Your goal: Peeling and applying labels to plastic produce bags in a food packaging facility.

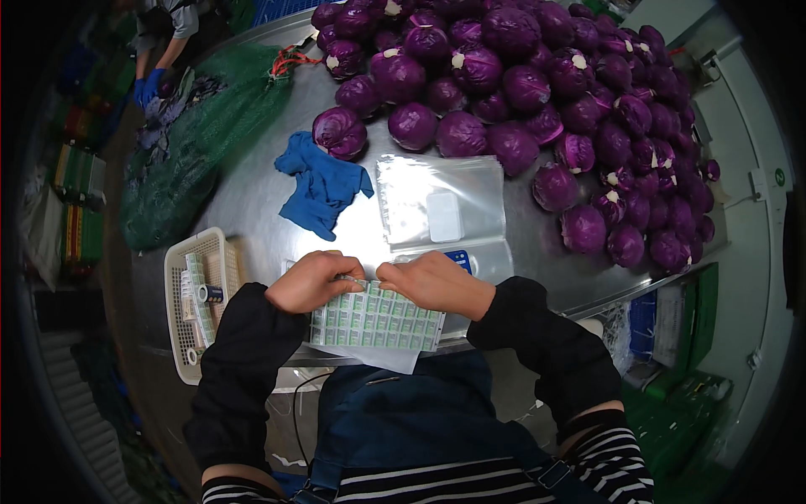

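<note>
A sheet of small green-and-white labels [378,319] lies at the near edge of the metal table, its lower edge hanging over. My left hand [315,281] pinches the sheet's top edge with bent fingers. Close beside it, my right hand [441,284] is closed on the same edge, thumb and fingertips pressed together. White backing paper [390,359] shows under the labels. Just beyond my hands lies a stack of clear plastic bags [441,197]. Part of a blue-and-white object [458,260] shows behind my right hand.
Many purple cabbages [512,88] are heaped across the back and right of the table. Blue gloves [323,185] lie left of the bags. A cream basket [174,294] with label rolls stands at the left. Farther back are a green mesh sack [227,126] and a person's blue-gloved hands [151,86].
</note>
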Motion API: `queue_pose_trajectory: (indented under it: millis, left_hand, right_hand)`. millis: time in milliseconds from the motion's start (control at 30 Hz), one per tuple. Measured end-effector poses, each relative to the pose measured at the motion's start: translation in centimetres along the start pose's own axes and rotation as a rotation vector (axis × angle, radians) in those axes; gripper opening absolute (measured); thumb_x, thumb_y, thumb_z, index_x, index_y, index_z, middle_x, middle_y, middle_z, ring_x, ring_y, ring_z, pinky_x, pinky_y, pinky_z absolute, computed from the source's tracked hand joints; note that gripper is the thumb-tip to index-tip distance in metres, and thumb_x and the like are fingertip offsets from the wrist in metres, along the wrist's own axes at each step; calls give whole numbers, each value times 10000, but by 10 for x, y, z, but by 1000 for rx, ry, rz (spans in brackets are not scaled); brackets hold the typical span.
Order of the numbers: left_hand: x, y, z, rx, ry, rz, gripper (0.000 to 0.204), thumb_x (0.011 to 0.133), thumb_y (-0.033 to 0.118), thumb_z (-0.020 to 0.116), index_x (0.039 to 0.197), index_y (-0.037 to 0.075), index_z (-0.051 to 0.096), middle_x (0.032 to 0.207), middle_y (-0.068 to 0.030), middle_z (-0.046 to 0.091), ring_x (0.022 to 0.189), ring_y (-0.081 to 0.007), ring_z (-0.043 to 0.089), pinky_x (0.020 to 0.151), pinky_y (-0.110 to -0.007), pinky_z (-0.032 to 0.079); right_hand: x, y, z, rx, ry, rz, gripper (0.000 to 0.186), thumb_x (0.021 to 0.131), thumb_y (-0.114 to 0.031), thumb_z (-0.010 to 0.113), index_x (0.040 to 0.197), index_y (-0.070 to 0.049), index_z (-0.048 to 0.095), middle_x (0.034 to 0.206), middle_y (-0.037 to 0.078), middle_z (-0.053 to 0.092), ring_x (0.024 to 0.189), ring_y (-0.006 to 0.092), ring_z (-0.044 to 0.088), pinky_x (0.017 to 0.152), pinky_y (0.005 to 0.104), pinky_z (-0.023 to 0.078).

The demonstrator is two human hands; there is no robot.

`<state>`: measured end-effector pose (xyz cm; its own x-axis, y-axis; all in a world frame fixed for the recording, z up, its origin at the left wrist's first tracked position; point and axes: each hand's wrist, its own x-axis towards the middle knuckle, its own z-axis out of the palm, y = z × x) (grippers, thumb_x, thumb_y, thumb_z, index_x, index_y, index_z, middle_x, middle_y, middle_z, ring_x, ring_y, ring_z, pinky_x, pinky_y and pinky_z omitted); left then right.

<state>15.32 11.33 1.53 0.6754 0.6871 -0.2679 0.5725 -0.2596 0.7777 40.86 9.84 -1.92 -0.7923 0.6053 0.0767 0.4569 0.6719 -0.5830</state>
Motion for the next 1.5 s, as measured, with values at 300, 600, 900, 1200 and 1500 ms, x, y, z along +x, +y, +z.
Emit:
queue_pose_trajectory:
  millis: [300,600,900,1200,1500]
  left_hand:
    - [6,-28,9,-183,-63,-112,116,895,120,713,953,37,658,799,-90,677,728,-193,626,701,-333,488]
    - [-8,-41,-32,-174,-108,-137,95,882,102,729,953,40,720,834,-67,694,769,-154,638,713,-314,497]
    - [5,-36,-49,-40,-229,-40,129,842,139,774,949,73,748,851,-73,706,792,-197,666,735,-330,513]
    - [2,-118,20,216,-319,-230,168,809,151,750,970,101,744,856,-83,706,846,-274,668,783,-387,503]
    - [62,-46,141,137,232,369,237,799,228,775,947,97,644,940,-68,614,931,-290,590,819,-393,479]
  right_hand:
    - [-7,-12,14,-270,114,-242,130,959,-180,571,949,-51,584,684,70,586,595,277,624,538,407,465]
    - [-36,20,-21,245,93,420,329,995,-383,573,1003,-56,608,664,138,628,660,346,651,605,433,486]
    - [-29,-13,-8,-2,-451,108,321,984,-391,531,949,-87,627,679,150,657,671,383,668,616,501,503]
    - [-68,29,18,734,-78,529,227,971,-276,551,962,-101,694,651,105,621,601,218,633,565,364,492]
    - [-65,121,44,831,-57,1111,314,879,-294,671,700,-38,706,638,35,635,576,147,565,546,311,449]
